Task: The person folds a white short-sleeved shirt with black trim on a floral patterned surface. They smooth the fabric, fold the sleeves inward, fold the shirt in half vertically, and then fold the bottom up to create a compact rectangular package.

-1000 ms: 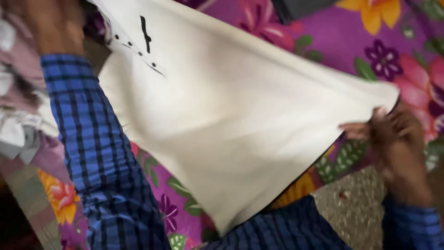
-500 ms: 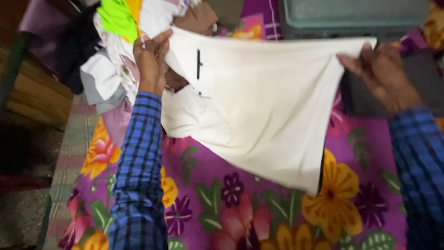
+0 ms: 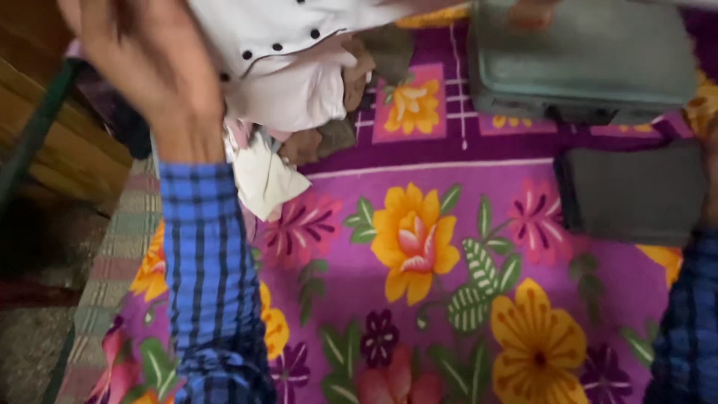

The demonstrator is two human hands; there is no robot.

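Left hand: the left hand [image 3: 146, 63] is raised at the top left, blurred, back toward the camera; it sits against the edge of the garment, but whether the fingers are closed on the cloth I cannot tell.
Left sleeve: blue and black checked shirt sleeve [image 3: 202, 277] runs from the wrist down to the bottom edge.
Right hand: out of view; only a strip of the same checked cloth, the right sleeve [image 3: 688, 329], shows at the lower right corner.
Garment: white cotton shirt with small black buttons and thin dark piping [image 3: 288, 49] hangs high at the top of the view, just right of the left hand, its upper part cut off by the frame.
Clothes heap: a pile of mixed white, pink and brown clothes [image 3: 299, 127] lies under the shirt, touching the bed cover's far left part.
Bed cover: purple sheet printed with yellow, pink and green flowers [image 3: 419, 247] fills the middle and bottom.
Case: grey-green hard rectangular box [image 3: 583, 63] rests at the top right on the sheet.
Folded item: dark grey folded cloth [image 3: 632, 194] lies just in front of the box, near the right sleeve.
Left edge: wooden furniture [image 3: 45, 142] and a striped woven mat [image 3: 112, 254] beside the sheet.
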